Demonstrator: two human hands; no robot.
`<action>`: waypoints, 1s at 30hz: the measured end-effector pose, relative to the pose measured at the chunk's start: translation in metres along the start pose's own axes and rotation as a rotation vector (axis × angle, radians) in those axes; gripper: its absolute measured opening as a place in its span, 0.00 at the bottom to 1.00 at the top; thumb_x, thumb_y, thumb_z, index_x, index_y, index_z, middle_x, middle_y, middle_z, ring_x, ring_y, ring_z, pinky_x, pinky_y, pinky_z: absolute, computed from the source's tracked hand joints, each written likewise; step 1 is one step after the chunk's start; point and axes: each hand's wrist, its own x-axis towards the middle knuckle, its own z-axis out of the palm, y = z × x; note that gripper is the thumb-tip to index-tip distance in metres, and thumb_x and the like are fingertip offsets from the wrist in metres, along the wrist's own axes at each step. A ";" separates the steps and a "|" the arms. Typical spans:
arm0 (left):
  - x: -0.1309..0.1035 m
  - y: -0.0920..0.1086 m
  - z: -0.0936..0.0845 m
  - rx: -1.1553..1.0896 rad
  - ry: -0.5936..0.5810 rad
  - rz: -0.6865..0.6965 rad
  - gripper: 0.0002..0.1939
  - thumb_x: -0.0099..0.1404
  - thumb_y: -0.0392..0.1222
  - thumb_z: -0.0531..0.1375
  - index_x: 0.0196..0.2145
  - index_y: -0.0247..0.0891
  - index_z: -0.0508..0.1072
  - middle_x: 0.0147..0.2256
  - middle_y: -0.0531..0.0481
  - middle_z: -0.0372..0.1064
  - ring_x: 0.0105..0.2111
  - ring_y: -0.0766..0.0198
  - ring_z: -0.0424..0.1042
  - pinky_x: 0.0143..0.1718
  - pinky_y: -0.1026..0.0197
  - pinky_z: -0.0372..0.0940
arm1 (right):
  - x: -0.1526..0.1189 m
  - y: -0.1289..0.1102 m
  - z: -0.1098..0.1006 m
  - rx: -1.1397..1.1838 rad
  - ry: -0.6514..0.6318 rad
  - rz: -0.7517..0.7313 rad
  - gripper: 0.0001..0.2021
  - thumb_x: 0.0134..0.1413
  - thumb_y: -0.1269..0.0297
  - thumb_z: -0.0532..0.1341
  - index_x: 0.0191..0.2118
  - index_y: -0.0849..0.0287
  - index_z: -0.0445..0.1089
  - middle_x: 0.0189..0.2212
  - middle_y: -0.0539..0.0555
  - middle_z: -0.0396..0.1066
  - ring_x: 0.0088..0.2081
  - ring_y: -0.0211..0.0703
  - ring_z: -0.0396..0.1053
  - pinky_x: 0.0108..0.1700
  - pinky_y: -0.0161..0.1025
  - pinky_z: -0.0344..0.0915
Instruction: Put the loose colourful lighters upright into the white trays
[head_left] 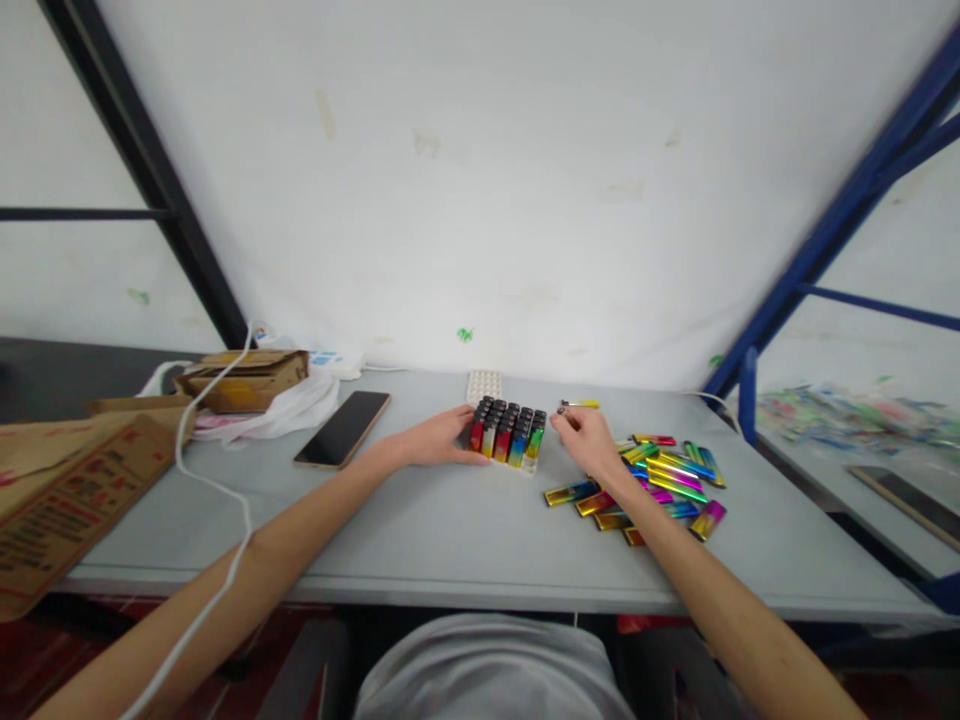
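Upright lighters with black tops stand in rows in a white tray. My left hand rests against the left side of this block, its thumb and fingers apart around the corner. Just right of the block, my right hand is closed, with its fingers pinched near a small dark and silver end; what it holds is too small to name. A yellow lighter shows just behind that hand. Loose shiny coloured lighters lie in a pile beneath and beside my right forearm.
Behind the block is a white tray with a grid of holes. A dark phone lies to the left. Further left are a cardboard box, a white plastic bag and a large carton. A white cable crosses my left forearm.
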 end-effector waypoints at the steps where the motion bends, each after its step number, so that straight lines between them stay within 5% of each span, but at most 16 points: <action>1: 0.000 0.000 0.000 -0.001 0.003 -0.002 0.36 0.63 0.62 0.67 0.59 0.34 0.70 0.60 0.38 0.67 0.60 0.46 0.68 0.65 0.52 0.60 | 0.000 0.001 0.001 0.000 -0.008 0.005 0.20 0.54 0.51 0.53 0.17 0.53 0.51 0.15 0.46 0.49 0.22 0.38 0.52 0.28 0.39 0.46; 11: 0.000 0.000 0.000 -0.036 0.015 0.025 0.35 0.63 0.62 0.66 0.59 0.35 0.71 0.60 0.38 0.67 0.60 0.45 0.67 0.66 0.50 0.59 | 0.000 0.000 -0.005 0.034 0.023 -0.015 0.24 0.61 0.44 0.54 0.20 0.54 0.54 0.17 0.45 0.53 0.23 0.38 0.53 0.30 0.39 0.50; 22: 0.000 0.002 -0.001 -0.046 0.006 0.015 0.32 0.63 0.60 0.67 0.57 0.35 0.72 0.59 0.39 0.68 0.59 0.45 0.68 0.66 0.50 0.59 | -0.001 0.000 -0.004 0.021 -0.059 -0.030 0.19 0.62 0.52 0.53 0.22 0.54 0.55 0.17 0.45 0.56 0.23 0.39 0.56 0.30 0.38 0.53; 30: 0.000 0.001 -0.001 -0.073 0.002 0.019 0.33 0.63 0.61 0.67 0.57 0.36 0.72 0.60 0.39 0.68 0.60 0.46 0.67 0.66 0.50 0.59 | -0.004 -0.005 -0.010 0.177 -0.114 -0.068 0.18 0.71 0.45 0.50 0.39 0.54 0.63 0.26 0.47 0.65 0.25 0.39 0.63 0.30 0.37 0.62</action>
